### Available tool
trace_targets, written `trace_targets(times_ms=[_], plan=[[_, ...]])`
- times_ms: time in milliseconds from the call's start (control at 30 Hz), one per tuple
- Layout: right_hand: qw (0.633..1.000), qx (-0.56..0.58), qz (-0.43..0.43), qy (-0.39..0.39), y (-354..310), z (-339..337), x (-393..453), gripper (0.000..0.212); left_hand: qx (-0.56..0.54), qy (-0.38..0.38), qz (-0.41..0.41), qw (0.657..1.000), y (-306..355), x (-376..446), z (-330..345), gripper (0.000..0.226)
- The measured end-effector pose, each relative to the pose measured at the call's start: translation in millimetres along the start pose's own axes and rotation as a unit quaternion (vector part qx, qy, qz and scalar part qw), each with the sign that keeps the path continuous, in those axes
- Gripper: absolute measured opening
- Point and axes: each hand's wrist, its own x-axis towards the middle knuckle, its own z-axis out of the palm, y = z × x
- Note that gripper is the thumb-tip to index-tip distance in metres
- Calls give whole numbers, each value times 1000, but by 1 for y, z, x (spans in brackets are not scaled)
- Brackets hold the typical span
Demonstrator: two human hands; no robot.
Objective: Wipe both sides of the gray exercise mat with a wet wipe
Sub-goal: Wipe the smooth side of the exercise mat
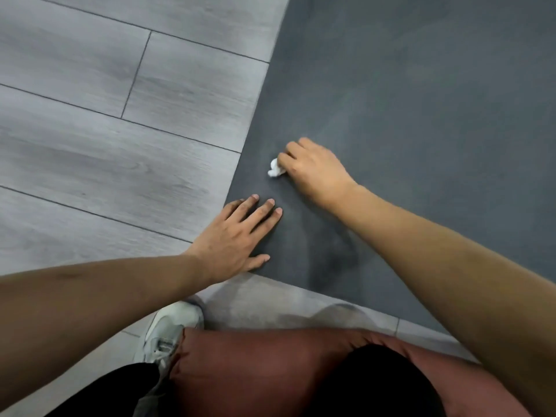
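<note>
The dark gray exercise mat (406, 100) lies flat on the floor and fills the right and upper part of the view. Its near corner is under my hands. My right hand (313, 170) presses a crumpled white wet wipe (275, 169) onto the mat near its left edge; only a small part of the wipe shows past my fingertips. My left hand (237, 236) lies flat on the mat's near corner, fingers spread, holding nothing. A darker damp streak shows on the mat between my two forearms.
Gray wood-look floor planks (105, 130) lie left of the mat. My white shoe (168, 329) stands on the floor below the mat's corner, next to a reddish-brown cushion or garment (255, 365) and my dark trousers.
</note>
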Motion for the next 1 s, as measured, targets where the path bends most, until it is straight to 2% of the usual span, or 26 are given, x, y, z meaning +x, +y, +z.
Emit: trace_targets(times_ms=[67, 133, 167, 200, 233, 300, 367, 400, 467, 533, 600, 667, 733, 800, 833, 900, 933, 1000], plan=[[991, -62, 107, 58, 54, -13, 16, 19, -4, 2, -3, 1000, -1, 0, -3, 88], [955, -56, 287, 43, 105, -23, 18, 21, -21, 3, 3, 1000, -4, 3, -10, 83], [934, -39, 354, 37, 118, -22, 15, 22, -39, 9, 9, 999, -6, 7, -12, 76], [921, -21, 385, 47, 116, -19, 14, 22, -70, 25, 8, 997, -8, 12, -14, 66], [921, -8, 386, 58, 101, -13, 13, 21, -119, 45, -12, 992, -10, 18, -18, 55], [933, 4, 346, 99, 53, 5, 6, 15, -250, 67, -105, 960, -21, 33, -25, 38], [955, 59, 264, 124, -5, 20, -14, 13, -335, 73, -204, 917, -37, 45, -28, 36], [967, 80, 217, 102, -32, 26, -28, 14, -348, 78, -227, 906, -46, 50, -28, 37], [987, 77, 128, 50, -63, 29, -48, 17, -353, 86, -227, 904, -61, 57, -27, 34], [995, 52, 76, 41, -49, 26, -47, 14, -315, 83, -200, 924, -70, 59, -28, 34], [989, -23, 121, 87, -9, 17, -31, 11, -257, 68, -177, 947, -73, 60, -29, 38], [954, -71, 263, 128, 45, 3, -15, 20, -202, 49, -175, 962, -75, 60, -31, 41], [910, -43, 399, 101, 82, -4, -6, 27, -168, 36, -177, 969, -78, 59, -31, 45], [886, 2, 453, 94, 74, -1, 0, 27, -198, 32, -177, 964, -79, 58, -32, 47], [895, 20, 435, 94, 54, 4, 3, 26, -245, 38, -187, 950, -80, 59, -34, 45], [932, 65, 334, 123, -5, 20, -1, 17, -331, 46, -228, 915, -83, 65, -41, 44], [951, 88, 271, 121, -36, 29, -8, 13, -342, 34, -245, 906, -87, 70, -45, 47], [974, 98, 186, 87, -73, 36, -26, 11, -323, -13, -247, 913, -100, 85, -55, 54]])
